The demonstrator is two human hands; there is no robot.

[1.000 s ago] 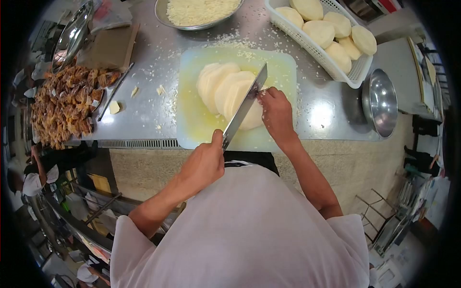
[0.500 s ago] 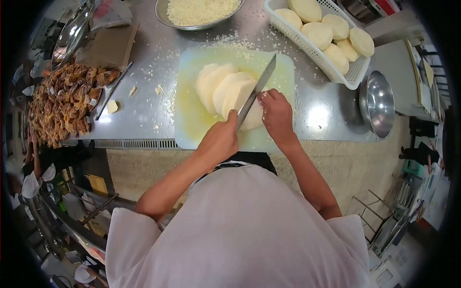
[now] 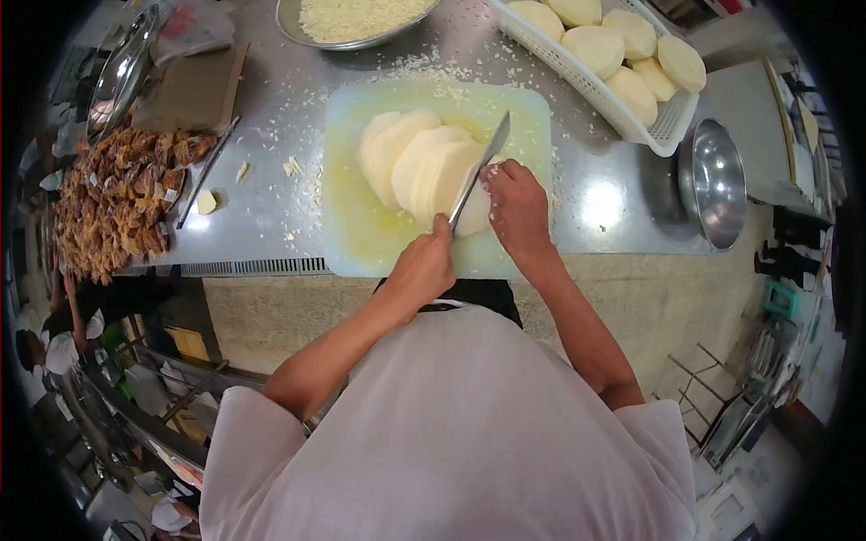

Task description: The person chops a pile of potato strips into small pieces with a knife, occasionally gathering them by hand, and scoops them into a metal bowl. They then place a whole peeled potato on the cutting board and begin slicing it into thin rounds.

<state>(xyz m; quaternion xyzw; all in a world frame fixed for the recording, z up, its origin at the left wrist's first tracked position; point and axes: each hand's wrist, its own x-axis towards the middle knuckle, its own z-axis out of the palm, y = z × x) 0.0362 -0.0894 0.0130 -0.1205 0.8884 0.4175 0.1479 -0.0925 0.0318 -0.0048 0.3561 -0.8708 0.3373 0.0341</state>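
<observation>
My left hand (image 3: 424,267) is closed around the handle of a kitchen knife (image 3: 481,173), whose blade points up and to the right. The blade stands against the right side of a row of thin, pale vegetable slices (image 3: 419,171), which lean on one another on the cutting board (image 3: 347,243). Curled fingers of my right hand (image 3: 519,206) press on the uncut piece of peeled pale vegetable (image 3: 473,213), to the right of the blade. Those fingertips are close to the knife and partly hidden.
A white basket (image 3: 577,86) of peeled vegetables (image 3: 595,51) stands at the upper right, beside a steel bowl (image 3: 713,185). A bowl of pale shreds (image 3: 361,20) is at the back. Browned food pieces (image 3: 113,203) and a dark rod (image 3: 207,171) lie left. Scraps dot the steel table (image 3: 262,212).
The knife's tip has dropped slightly and shifted left, and its blade is turned more edge-on. My right hand keeps its place on the vegetable. The whole view has shifted a little.
</observation>
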